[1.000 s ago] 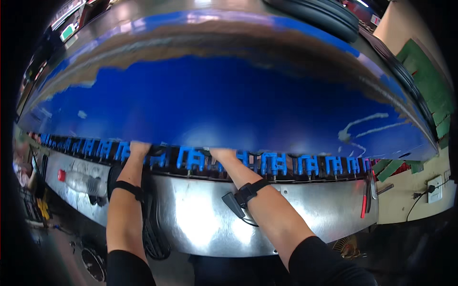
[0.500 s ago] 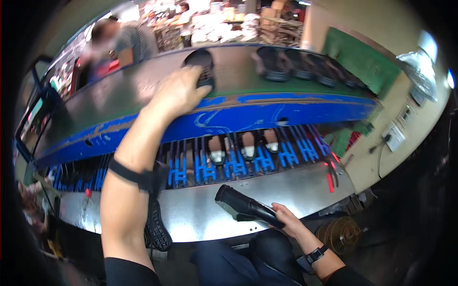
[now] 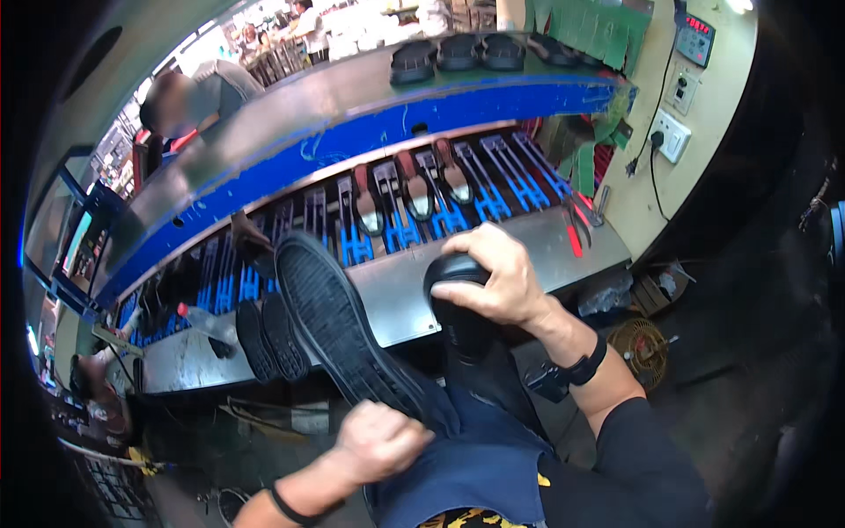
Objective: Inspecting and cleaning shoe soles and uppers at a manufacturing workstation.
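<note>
The left hand [image 3: 380, 443] is closed in a fist around the heel end of a black shoe [image 3: 339, 330], which it holds with the ribbed sole turned up and the toe pointing away from the person, up and to the left of the hand. The right hand [image 3: 493, 277] is closed over the top of a second black shoe [image 3: 459, 308], with the fingers curled around its rounded upper part; this shoe stands more or less upright below the palm and its lower part goes down toward the person's lap. The two hands are apart, the left one lower and nearer to the body, the right one higher and further forward. Just left of the raised sole, two more dark soles [image 3: 268, 339] lie side by side on the steel table [image 3: 396, 290], which runs behind both hands. Beyond the right hand, on the far side of the table, there is a row of blue racks [image 3: 396, 233], and some of them carry shoe forms [image 3: 414, 189]. Further behind, a blue and grey conveyor [image 3: 370, 123] carries a few black soles [image 3: 466, 53] along its top. On the right wrist, just below the hand, sits a black strap [image 3: 581, 365]. Another person [image 3: 189, 92] is at the far side of the conveyor, well away from both hands.
</note>
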`<state>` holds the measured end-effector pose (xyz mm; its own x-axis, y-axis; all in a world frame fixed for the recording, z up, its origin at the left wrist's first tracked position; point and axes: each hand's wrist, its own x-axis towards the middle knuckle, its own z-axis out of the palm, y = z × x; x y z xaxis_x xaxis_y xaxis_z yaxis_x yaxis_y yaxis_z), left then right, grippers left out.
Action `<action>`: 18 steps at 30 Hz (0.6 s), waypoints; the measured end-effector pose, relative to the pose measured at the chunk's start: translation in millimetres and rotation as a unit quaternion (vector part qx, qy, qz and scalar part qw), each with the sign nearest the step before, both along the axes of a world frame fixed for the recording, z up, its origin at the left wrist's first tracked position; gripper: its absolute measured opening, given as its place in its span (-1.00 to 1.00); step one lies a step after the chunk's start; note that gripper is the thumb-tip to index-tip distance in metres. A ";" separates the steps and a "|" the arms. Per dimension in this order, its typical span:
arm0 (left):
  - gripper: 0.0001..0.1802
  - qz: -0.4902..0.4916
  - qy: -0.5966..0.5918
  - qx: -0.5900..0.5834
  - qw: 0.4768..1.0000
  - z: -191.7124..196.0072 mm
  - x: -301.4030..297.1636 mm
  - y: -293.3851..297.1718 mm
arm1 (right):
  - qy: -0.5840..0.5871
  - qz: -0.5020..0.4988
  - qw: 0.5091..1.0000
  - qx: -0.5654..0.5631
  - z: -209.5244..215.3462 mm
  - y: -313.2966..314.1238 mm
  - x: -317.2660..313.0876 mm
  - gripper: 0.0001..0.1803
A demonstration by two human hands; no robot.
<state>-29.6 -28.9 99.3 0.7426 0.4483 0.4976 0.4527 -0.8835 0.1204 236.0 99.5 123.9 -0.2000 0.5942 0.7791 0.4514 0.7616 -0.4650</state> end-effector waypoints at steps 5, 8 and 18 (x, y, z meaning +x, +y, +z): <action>-0.81 0.097 -0.066 -0.387 0.914 -147.6 3.2 -63.5 | 0.154 0.152 0.892 -0.396 -39.6 -35.1 11.6 -0.71; -0.84 0.122 -0.174 -0.260 0.942 -134.7 -13.9 -27.1 | 0.340 0.277 0.773 -0.458 -109.5 -71.6 13.3 -0.44; -0.46 0.104 -0.554 -0.605 0.562 -170.8 -114.4 79.3 | 0.558 0.271 0.511 -0.595 -196.8 -139.6 8.5 -0.27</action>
